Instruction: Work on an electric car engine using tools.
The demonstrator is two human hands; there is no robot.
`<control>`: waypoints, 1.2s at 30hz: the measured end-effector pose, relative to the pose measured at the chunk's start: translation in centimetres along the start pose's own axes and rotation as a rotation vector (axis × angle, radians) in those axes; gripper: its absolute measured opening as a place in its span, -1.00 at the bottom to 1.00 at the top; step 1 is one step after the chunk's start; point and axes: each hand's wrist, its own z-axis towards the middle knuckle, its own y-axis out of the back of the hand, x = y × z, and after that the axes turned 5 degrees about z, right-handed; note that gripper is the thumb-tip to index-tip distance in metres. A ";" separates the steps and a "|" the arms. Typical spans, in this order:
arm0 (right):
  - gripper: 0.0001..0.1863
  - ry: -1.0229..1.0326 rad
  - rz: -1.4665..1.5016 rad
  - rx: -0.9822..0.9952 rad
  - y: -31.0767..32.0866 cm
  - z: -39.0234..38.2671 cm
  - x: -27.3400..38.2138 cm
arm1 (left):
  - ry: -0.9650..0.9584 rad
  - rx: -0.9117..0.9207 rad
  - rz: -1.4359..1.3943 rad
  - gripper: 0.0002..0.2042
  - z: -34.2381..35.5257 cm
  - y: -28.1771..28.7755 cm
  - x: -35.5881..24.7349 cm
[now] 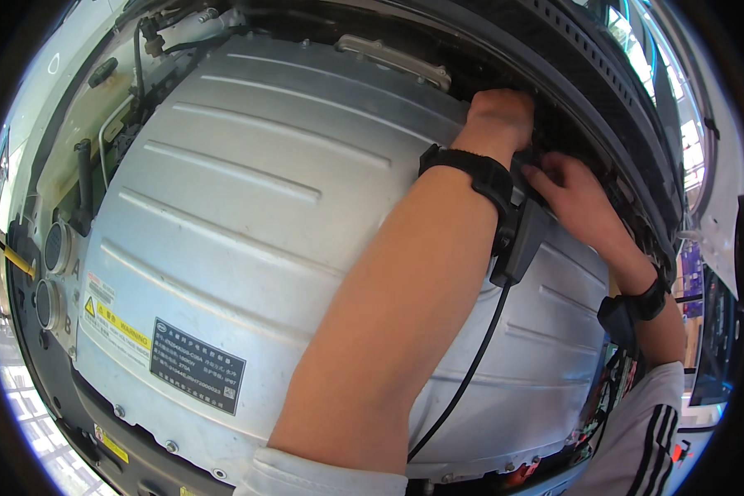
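Observation:
A large ribbed silver metal cover (248, 215) fills most of the view. My left hand (502, 114) reaches over its far right edge, bent at the wrist and curled, its fingertips hidden down in a dark gap. Just right of it and nearer, my right hand (577, 197) has its thumb and fingers drawn together at dark parts beside the cover. What either hand grips is too dark and hidden to name. A black strap with a box-shaped device (521, 240) sits on my left wrist, its cable running down over the cover. Another black strapped device (634, 312) is on my right wrist.
Black vehicle trim (587, 66) curves along the far right. Dark and yellow labels (197, 364) and two round ports (56, 248) mark the cover's left side. Hoses and fittings (149, 41) stand at the far left. A yellow rod (12, 252) juts in at left.

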 end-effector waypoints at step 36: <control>-0.58 0.099 0.223 0.024 -0.3 2.1 -6.2 | 0.003 0.008 -0.108 -0.70 0.2 -0.1 -0.1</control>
